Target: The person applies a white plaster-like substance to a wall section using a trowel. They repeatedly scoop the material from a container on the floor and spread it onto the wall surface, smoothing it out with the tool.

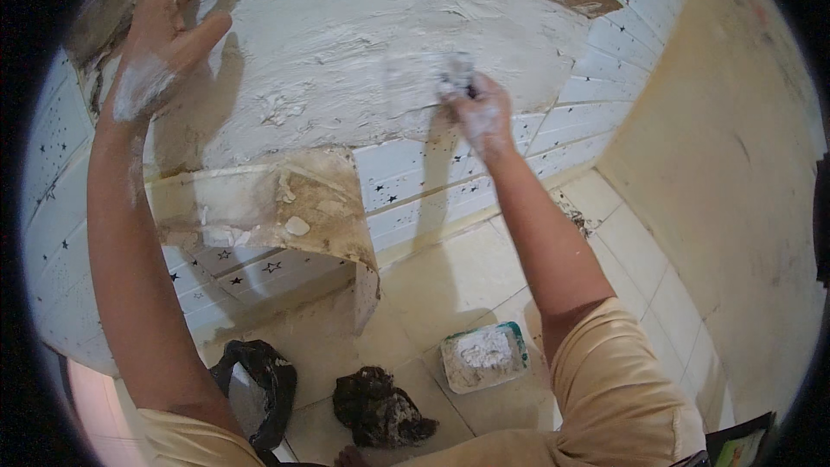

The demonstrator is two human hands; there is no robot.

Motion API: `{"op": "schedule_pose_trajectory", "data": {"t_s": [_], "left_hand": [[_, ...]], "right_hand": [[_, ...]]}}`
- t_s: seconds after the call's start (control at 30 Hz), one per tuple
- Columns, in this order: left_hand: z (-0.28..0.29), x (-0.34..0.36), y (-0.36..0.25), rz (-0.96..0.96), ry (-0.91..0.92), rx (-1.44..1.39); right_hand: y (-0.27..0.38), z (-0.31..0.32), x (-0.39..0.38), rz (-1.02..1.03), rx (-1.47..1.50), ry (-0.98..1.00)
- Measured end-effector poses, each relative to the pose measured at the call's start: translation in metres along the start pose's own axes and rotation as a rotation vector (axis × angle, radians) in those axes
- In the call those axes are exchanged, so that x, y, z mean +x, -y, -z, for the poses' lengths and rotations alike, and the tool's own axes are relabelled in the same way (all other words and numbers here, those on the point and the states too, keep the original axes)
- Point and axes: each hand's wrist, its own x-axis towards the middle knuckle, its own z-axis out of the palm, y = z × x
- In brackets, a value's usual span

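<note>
On a wall patch (346, 35) smeared with wet white putty, my right hand (484, 117) is closed round a putty knife (454, 73). Motion blurs its wide blade, which lies against the putty. White smears cover that hand's fingers. At the upper left my left hand (169, 56), also whitened at the wrist, rests with thumb and fingers spread against the peeled wall covering (95, 22). Some of its fingertips are cut off by the view's edge. The covering's torn brown edge runs along the top of the patch.
A peeled flap (324, 199) hangs below the patch, over white star-patterned panelling (406, 173). On the tiled floor stand a green-rimmed tub (456, 380) of white putty, a black bag (281, 380) with white powder and a crumpled black bag (376, 406). A bare wall (735, 147) rises at right.
</note>
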Motion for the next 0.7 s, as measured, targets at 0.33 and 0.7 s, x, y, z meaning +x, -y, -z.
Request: {"op": "schedule_pose_trajectory", "data": {"t_s": [0.33,0.7], "left_hand": [[0.007,0.002,0.027,-0.009,0.023,-0.222],[0.03,-0.002,0.021,-0.01,0.09,-0.058]], "right_hand": [[0.086,0.074,-0.026,-0.155,0.249,-0.1],[0.134,-0.109,-0.05,0.395,-0.274,0.089]]}}
